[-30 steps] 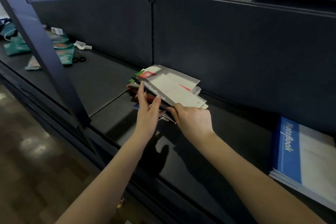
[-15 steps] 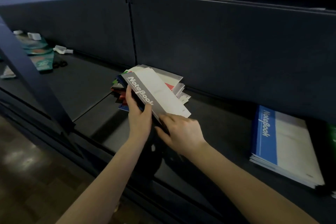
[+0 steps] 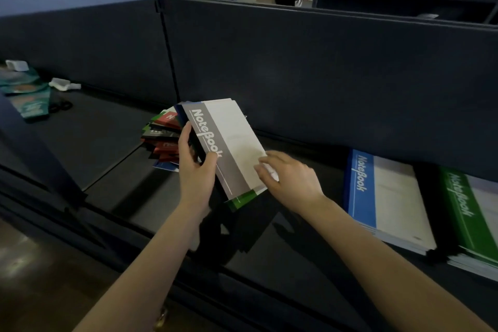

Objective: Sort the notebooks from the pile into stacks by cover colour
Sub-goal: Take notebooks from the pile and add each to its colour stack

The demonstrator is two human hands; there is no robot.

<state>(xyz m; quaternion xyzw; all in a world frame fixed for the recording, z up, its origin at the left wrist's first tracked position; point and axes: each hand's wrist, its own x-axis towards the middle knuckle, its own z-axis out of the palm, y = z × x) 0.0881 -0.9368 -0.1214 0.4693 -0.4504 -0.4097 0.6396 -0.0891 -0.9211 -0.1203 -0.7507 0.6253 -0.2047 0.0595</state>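
Observation:
My left hand (image 3: pixel 195 170) grips the spine side of a small bundle of notebooks lifted off the shelf. A grey-banded notebook (image 3: pixel 229 143) lies on top of the bundle, and a green cover (image 3: pixel 242 201) peeks out beneath it. My right hand (image 3: pixel 289 178) pinches the bundle's right edge near the lower corner. The mixed pile (image 3: pixel 161 137) of red, black, green and blue notebooks lies on the shelf behind my left hand. To the right sit a blue stack (image 3: pixel 385 197) and a green stack (image 3: pixel 474 221).
The dark shelf (image 3: pixel 107 148) has a tall back panel (image 3: pixel 323 83) right behind the pile. A slanted metal post (image 3: pixel 35 153) crosses the left foreground. Green packets (image 3: pixel 29 100) and small white items lie at the far left. A person stands far behind the panel.
Both hands raised the grey-topped bundle off the pile and drew it toward me and to the right. The view swung right, bringing the green stack into sight.

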